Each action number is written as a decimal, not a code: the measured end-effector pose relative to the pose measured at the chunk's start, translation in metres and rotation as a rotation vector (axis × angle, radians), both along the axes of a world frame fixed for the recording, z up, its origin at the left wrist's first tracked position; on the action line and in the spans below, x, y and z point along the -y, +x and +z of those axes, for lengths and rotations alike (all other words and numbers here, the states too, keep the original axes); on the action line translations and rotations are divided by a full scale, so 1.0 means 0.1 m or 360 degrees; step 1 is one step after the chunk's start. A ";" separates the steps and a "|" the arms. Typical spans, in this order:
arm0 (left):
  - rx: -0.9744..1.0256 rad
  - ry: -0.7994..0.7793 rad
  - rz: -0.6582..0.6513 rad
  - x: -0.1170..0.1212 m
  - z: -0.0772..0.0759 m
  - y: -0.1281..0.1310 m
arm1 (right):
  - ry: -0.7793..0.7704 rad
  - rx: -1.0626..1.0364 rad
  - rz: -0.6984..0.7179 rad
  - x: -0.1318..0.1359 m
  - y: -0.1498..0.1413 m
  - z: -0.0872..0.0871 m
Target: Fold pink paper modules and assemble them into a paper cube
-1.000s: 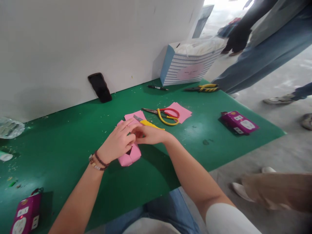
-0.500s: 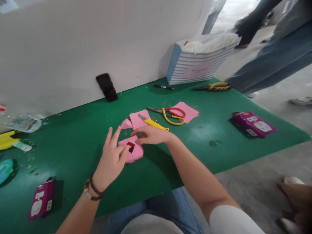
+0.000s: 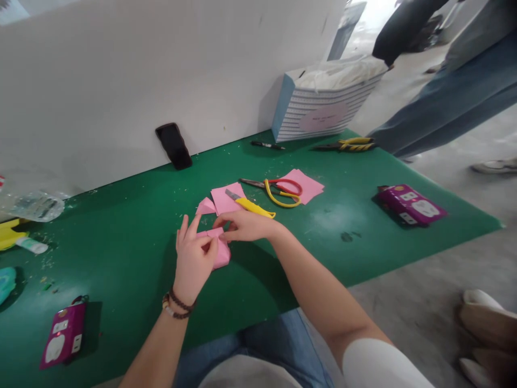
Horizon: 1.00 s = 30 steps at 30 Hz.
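Low over the green table, a folded pink paper piece [image 3: 221, 254] is between my two hands. My left hand [image 3: 194, 258] pinches its near-left flap between thumb and index finger, the other fingers raised. From the right, my right hand [image 3: 242, 226] grips the paper's upper right edge with its fingertips. My fingers cover part of the folds. Just beyond lie a small folded pink paper [image 3: 206, 206], a pink square sheet [image 3: 221, 199] and a yellow utility knife [image 3: 252, 207] whose blade rests over the sheet.
Scissors with red and yellow handles [image 3: 278, 191] lie partly on more pink sheets [image 3: 309, 187]. Farther back are a pen [image 3: 267, 145], pliers [image 3: 355, 144], a striped paper bag [image 3: 319, 110] and a phone [image 3: 174, 145]. Purple devices [image 3: 416, 203] sit at both sides. A person stands at right.
My left hand has moved right and pinches a flap across the paper's dark central opening, which no longer shows. My right hand keeps its hold at the edge. The view has shifted slightly.
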<state>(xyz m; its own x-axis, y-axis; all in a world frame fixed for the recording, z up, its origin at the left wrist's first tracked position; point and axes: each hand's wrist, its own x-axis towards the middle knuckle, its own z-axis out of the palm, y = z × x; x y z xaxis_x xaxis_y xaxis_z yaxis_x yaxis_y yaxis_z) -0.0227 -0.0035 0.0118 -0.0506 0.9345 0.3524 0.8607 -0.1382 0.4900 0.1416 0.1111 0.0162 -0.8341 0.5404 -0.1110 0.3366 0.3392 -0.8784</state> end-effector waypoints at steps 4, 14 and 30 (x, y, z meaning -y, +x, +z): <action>0.0012 0.0053 -0.0001 -0.01 -0.03 0.00 | -0.0024 -0.0010 -0.0007 0.00 -0.01 -0.03; 0.0226 0.0193 0.0065 0.17 0.09 -0.12 | -0.0002 -0.0013 -0.0017 -0.01 -0.01 -0.04; 0.1330 -0.0042 0.0233 0.27 -0.50 -0.03 | 0.0080 0.0069 -0.0110 0.12 -0.17 -0.02</action>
